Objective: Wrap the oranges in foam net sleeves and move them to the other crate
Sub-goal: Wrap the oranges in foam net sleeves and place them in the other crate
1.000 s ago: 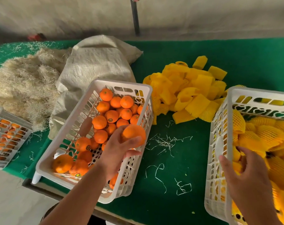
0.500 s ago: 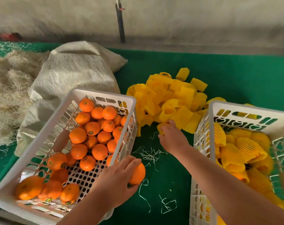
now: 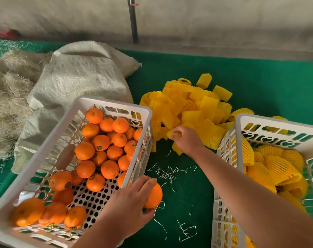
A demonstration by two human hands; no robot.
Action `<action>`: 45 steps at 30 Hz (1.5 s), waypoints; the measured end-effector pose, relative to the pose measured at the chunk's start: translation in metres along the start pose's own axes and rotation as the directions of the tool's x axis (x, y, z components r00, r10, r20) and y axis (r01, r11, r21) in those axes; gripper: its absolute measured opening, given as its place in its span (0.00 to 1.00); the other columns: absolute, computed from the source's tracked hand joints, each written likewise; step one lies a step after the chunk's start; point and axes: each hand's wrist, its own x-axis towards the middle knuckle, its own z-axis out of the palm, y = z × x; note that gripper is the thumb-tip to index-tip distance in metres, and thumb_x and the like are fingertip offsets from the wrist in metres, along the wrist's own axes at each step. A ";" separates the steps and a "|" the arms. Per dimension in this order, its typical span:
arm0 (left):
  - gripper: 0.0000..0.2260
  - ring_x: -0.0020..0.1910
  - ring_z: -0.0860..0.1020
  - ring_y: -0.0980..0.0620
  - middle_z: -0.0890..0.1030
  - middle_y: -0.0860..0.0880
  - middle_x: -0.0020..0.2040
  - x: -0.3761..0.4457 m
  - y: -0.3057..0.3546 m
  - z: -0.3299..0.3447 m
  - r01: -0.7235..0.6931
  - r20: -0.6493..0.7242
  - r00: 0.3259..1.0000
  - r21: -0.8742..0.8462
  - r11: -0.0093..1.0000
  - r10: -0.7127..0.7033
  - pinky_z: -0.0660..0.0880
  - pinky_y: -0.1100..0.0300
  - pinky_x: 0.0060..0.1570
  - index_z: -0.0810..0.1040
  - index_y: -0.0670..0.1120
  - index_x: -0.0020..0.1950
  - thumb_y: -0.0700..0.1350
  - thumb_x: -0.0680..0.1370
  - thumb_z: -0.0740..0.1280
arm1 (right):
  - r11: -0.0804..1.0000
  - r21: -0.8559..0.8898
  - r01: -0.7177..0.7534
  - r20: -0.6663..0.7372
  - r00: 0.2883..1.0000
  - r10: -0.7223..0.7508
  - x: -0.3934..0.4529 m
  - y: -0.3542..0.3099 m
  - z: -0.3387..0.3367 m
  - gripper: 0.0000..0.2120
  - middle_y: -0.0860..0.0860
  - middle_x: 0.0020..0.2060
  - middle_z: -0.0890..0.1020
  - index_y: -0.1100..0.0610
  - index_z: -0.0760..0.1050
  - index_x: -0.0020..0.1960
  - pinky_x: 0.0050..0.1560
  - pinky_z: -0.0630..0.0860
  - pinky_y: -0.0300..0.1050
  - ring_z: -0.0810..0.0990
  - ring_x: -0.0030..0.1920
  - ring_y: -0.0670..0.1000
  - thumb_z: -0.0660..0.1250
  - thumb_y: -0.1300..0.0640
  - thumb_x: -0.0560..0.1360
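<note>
Left hand gripping orange; right hand pinching sleeve.
Risk: pinching several tangled sleeves at once.

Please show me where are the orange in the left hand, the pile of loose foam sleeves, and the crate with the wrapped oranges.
Orange (image 3: 154, 196): head view, on its bare right side.
Pile of foam sleeves (image 3: 191, 104): head view, middle of the heap.
Crate with wrapped oranges (image 3: 277, 122): head view, on its far rim.
</note>
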 end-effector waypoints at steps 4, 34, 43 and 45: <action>0.33 0.46 0.82 0.58 0.73 0.60 0.68 0.001 0.000 0.000 0.025 -0.008 1.000 -0.004 1.000 -0.025 0.77 0.66 0.39 0.67 0.58 0.73 0.70 0.71 0.66 | 0.818 0.569 -0.091 0.026 0.995 0.092 -0.064 -0.005 -0.026 0.07 0.47 0.42 0.85 0.49 0.83 0.52 0.39 0.78 0.40 0.83 0.37 0.45 0.72 0.46 0.79; 0.33 0.47 0.77 0.58 0.75 0.63 0.54 -0.052 0.110 -0.034 0.045 0.105 0.994 -0.003 0.999 -0.044 0.78 0.57 0.50 0.63 0.63 0.69 0.70 0.67 0.65 | 0.961 0.275 0.023 0.195 0.978 -0.080 -0.248 -0.003 -0.055 0.32 0.44 0.76 0.59 0.38 0.72 0.71 0.54 0.81 0.41 0.77 0.64 0.46 0.73 0.29 0.71; 0.29 0.43 0.76 0.54 0.75 0.58 0.51 -0.063 0.120 -0.031 -0.003 0.196 0.980 0.212 0.977 -0.039 0.76 0.56 0.43 0.65 0.58 0.64 0.67 0.68 0.65 | 0.928 -0.222 0.299 0.047 0.954 -0.296 -0.258 -0.015 -0.030 0.10 0.45 0.54 0.81 0.47 0.78 0.60 0.43 0.78 0.42 0.80 0.46 0.48 0.68 0.56 0.80; 0.32 0.46 0.77 0.54 0.76 0.58 0.54 -0.068 0.110 -0.030 0.042 0.215 0.972 0.231 0.972 -0.093 0.77 0.55 0.46 0.64 0.58 0.68 0.67 0.68 0.66 | 0.922 -0.249 0.296 0.026 0.954 -0.299 -0.253 -0.005 -0.039 0.16 0.47 0.52 0.80 0.48 0.73 0.58 0.35 0.70 0.39 0.77 0.40 0.47 0.69 0.64 0.76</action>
